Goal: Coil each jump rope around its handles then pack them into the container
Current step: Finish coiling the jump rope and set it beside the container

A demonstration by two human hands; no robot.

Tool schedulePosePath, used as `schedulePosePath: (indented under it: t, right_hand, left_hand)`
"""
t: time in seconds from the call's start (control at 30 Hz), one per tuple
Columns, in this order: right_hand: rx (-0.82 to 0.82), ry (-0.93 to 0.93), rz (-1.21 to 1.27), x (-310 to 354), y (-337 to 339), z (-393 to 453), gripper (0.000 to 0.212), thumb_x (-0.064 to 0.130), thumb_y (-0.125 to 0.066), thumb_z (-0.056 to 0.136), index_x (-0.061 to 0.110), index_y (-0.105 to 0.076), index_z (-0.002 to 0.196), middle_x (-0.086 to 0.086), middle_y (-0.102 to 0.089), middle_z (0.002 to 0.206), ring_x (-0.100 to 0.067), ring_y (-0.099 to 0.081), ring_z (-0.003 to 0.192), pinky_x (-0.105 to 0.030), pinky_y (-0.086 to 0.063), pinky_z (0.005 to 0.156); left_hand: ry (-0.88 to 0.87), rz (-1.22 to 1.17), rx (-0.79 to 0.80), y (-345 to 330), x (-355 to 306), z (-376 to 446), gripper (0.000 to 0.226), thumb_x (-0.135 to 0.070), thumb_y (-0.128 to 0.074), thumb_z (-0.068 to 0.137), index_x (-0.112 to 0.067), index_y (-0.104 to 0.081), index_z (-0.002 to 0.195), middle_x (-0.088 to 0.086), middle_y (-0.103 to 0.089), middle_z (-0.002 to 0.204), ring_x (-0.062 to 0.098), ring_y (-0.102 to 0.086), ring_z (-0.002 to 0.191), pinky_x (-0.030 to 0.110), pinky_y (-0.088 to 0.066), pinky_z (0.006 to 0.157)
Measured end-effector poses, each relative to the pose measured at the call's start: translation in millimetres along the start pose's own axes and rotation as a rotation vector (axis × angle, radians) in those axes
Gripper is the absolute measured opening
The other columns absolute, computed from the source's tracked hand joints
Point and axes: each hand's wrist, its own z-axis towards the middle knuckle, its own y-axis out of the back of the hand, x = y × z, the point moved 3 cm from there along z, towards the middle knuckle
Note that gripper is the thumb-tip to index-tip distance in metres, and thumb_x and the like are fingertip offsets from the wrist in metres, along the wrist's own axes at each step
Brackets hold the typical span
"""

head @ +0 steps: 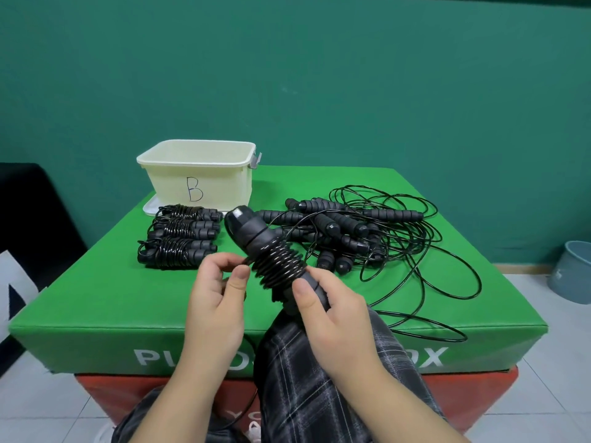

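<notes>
Head view: a green padded counter (96, 302) seen from above, set against a teal wall (319, 75).
Far left: a dark seat edge (28, 219) beside the counter.
Container: a cream container (204, 183) marked "B" stands on a white lid (149, 207) at the counter's back left; from this angle its inside cannot be seen.
Coiled ropes: three finished coiled ropes (179, 238), black, lie side by side just in front of the container, each cord wound round its paired handles.
Left hand: the left hand (217, 295) is raised over the counter's front; the grip of thumb and fingers pinches the black cord at the left edge of the winding.
Held rope: the held jump rope (271, 254) is tilted, upper end toward the container, lower end toward the person; many tight turns of cord cover the middle of its handles.
Right hand: the right hand (332, 318) has its grip curled round the lower end of the handles, thumb on top.
Trouser leg: a plaid trouser leg (319, 378) lies below both hands.
Loose ropes: a pile of loose ropes (351, 231) with black foam handles sits right of centre; their cords spread in loops toward the counter's right and front edges.
Far right: a grey-blue bin (572, 270) on the tiled floor (543, 378).
</notes>
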Motion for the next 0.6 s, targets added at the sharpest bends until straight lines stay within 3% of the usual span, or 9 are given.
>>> schedulePosePath:
  t: [0.07,0.1,0.17,0.23,0.27,0.37,0.43,0.5,0.6]
  right_hand:
    - [0.008,0.031,0.022,-1,-1,0,0.040,0.058,-0.042,0.083,0.027,-0.066,0.091,0.020,-0.056,0.061,-0.004,-0.051,0.059,-0.020,-0.034,0.054]
    - [0.009,0.041,0.052,-1,0,0,0.037,0.056,-0.043,0.084,0.027,-0.066,0.087,0.014,-0.057,0.062,-0.004,-0.050,0.058,-0.025,-0.038,0.054]
    - [0.012,0.055,0.107,-2,0,0,0.031,0.054,-0.043,0.086,0.032,-0.060,0.074,0.006,-0.054,0.060,-0.008,-0.047,0.057,-0.034,-0.039,0.054]
    - [0.005,0.048,0.139,-2,1,0,0.034,0.053,-0.041,0.087,0.029,-0.049,0.064,0.008,-0.044,0.056,-0.005,-0.039,0.056,-0.034,-0.034,0.053]
    - [-0.010,0.037,0.132,-2,2,1,0.036,0.053,-0.040,0.087,0.027,-0.048,0.064,0.009,-0.043,0.057,-0.003,-0.038,0.056,-0.035,-0.034,0.054]
    - [-0.076,0.041,0.016,-1,0,3,0.022,0.054,-0.039,0.086,0.040,-0.055,0.088,0.022,-0.059,0.079,0.004,-0.054,0.076,-0.015,-0.041,0.068]
    - [-0.082,0.126,-0.108,1,-4,3,0.026,0.052,-0.047,0.084,0.042,-0.049,0.108,0.021,-0.053,0.104,0.011,-0.048,0.098,-0.003,-0.034,0.081]
    - [-0.047,0.198,-0.249,0,-9,2,0.045,0.053,-0.055,0.078,0.037,-0.042,0.119,0.012,-0.038,0.118,0.009,-0.040,0.107,-0.004,-0.032,0.088]
    - [-0.063,0.269,-0.516,-2,-16,0,0.073,0.053,-0.070,0.066,0.027,-0.038,0.126,0.005,-0.032,0.128,-0.010,-0.037,0.116,-0.023,-0.038,0.093]
  left_hand:
    - [0.053,-0.033,-0.027,1,4,3,0.013,-0.042,-0.055,0.082,-0.031,-0.052,0.090,-0.009,-0.051,0.073,0.003,-0.042,0.057,0.020,-0.036,0.054]
    - [0.122,-0.082,-0.011,1,6,3,0.028,-0.052,-0.061,0.079,-0.030,-0.052,0.093,-0.005,-0.050,0.073,0.002,-0.042,0.054,0.019,-0.036,0.052]
    - [0.280,-0.192,0.078,-1,10,3,0.066,-0.076,-0.070,0.051,-0.028,-0.058,0.094,-0.003,-0.044,0.061,0.001,-0.036,0.043,0.014,-0.030,0.041]
    - [0.358,-0.209,0.185,-3,7,0,0.074,-0.087,-0.066,0.032,-0.027,-0.067,0.076,-0.004,-0.033,0.051,0.003,-0.027,0.037,0.014,-0.022,0.037]
    - [0.362,-0.186,0.202,-3,3,-1,0.070,-0.088,-0.064,0.035,-0.024,-0.065,0.065,-0.003,-0.028,0.049,0.004,-0.024,0.036,0.015,-0.019,0.037]
    - [0.325,-0.034,0.129,0,-2,1,0.059,-0.073,-0.059,0.062,-0.015,-0.049,0.055,0.001,-0.021,0.052,0.010,-0.016,0.040,0.024,-0.012,0.042]
    - [0.314,0.055,0.066,2,0,3,0.067,-0.067,-0.054,0.062,0.000,-0.056,0.065,0.001,-0.019,0.050,0.013,-0.015,0.042,0.029,-0.010,0.046]
    - [0.307,0.150,0.020,5,0,3,0.083,-0.070,-0.053,0.059,0.012,-0.057,0.074,0.002,-0.018,0.049,0.014,-0.015,0.044,0.029,-0.010,0.049]
    - [0.241,0.286,-0.006,7,-2,3,0.082,-0.070,-0.052,0.059,0.012,-0.047,0.062,0.004,-0.023,0.051,0.014,-0.023,0.046,0.030,-0.019,0.053]
